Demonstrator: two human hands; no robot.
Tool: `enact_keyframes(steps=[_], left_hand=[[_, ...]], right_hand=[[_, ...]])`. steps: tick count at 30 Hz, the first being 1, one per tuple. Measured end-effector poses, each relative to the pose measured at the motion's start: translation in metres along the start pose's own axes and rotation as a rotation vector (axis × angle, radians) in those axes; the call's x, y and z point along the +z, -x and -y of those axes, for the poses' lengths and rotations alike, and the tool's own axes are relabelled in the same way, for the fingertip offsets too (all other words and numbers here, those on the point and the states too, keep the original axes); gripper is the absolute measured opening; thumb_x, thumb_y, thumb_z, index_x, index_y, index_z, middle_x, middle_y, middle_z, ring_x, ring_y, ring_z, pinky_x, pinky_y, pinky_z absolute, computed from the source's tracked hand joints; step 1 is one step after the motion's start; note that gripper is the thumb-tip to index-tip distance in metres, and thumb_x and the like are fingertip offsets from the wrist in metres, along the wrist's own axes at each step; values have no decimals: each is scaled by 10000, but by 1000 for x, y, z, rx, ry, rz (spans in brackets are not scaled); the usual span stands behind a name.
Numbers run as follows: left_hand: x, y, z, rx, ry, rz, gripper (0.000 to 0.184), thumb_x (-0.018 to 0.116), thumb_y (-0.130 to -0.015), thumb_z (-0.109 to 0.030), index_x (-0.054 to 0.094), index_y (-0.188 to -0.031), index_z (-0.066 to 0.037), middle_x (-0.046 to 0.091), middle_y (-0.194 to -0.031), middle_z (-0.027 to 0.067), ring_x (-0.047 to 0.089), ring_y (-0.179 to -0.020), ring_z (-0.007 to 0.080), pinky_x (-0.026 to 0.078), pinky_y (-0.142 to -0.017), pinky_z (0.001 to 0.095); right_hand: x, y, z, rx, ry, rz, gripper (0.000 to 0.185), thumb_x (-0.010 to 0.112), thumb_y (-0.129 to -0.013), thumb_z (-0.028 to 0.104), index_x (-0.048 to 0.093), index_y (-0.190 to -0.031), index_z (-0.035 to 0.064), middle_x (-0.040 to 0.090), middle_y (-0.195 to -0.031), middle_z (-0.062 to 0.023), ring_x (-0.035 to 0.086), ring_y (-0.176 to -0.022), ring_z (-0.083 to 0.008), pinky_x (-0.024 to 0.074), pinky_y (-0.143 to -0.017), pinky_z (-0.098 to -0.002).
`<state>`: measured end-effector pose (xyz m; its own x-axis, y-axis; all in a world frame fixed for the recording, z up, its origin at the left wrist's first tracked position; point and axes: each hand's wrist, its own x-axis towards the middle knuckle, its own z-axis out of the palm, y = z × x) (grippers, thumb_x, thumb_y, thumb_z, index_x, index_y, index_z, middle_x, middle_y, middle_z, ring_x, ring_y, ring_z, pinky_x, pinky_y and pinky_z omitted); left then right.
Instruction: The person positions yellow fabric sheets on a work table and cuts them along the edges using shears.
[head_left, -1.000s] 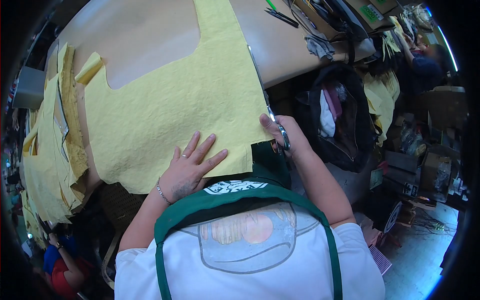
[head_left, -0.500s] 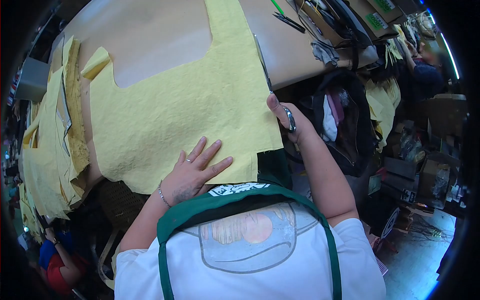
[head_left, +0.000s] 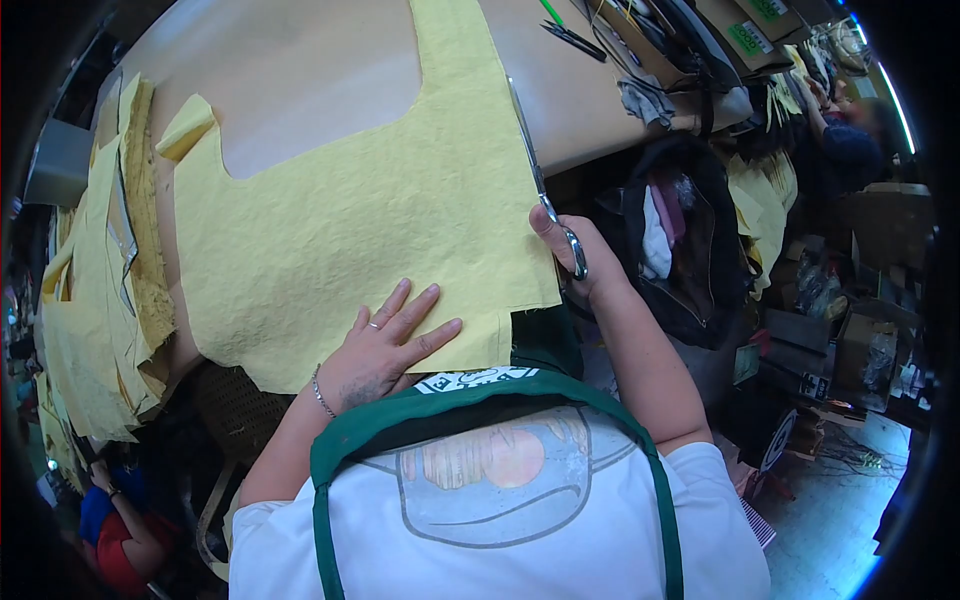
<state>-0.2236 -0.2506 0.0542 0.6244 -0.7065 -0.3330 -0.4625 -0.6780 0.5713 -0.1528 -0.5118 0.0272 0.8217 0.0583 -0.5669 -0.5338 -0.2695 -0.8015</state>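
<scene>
In the head view, a yellow fabric panel point(head_left: 350, 220) is being supported on the table point(head_left: 310, 80), beneath and ahead of the left hand point(head_left: 385, 345). Its near edge is reaching toward the green apron point(head_left: 400, 408). The left hand is being held flat, fingers spread, on the panel's near part. The right hand point(head_left: 585, 250) is being kept curled around the handle of the metal scissors point(head_left: 530, 140), thumb uppermost; its remaining fingers are mostly being hidden. The blade is being aligned with the panel's edge, forward of the right hand; whether a second blade is lying underneath cannot be told. Left of the left hand, layered yellow fabric pieces point(head_left: 90, 340) are being stacked.

The panel is being judged light, soft and limp, liable to wrinkle, with little slip. Broad, flat palm pressure is being favoured, clear of the blade. The scissors, being rigid and smooth, are best being gripped by the handle loops.
</scene>
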Motion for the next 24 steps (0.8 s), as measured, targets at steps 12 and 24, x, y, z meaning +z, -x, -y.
enact_keyframes(steps=[12,24], left_hand=[[1,3,2,15,76,-29,640,563,-724,-255,285,-1295,-327,136,-1405,60,125,-1280,348,220,-920,625],[6,12,9,102,99,-52,652,557,-709,-243,288,-1298,-319,134,-1406,69,152,-1271,359,253,-908,602]], right_hand=[[-5,-4,-6,13,13,61,733,521,-625,700,543,-701,-28,526,-602,-68,504,-511,-107,382,-447,-223],[-7,-38,15,82,-6,49,744,456,-533,809,428,-517,65,399,-478,-29,409,-443,-109,338,-419,-272]])
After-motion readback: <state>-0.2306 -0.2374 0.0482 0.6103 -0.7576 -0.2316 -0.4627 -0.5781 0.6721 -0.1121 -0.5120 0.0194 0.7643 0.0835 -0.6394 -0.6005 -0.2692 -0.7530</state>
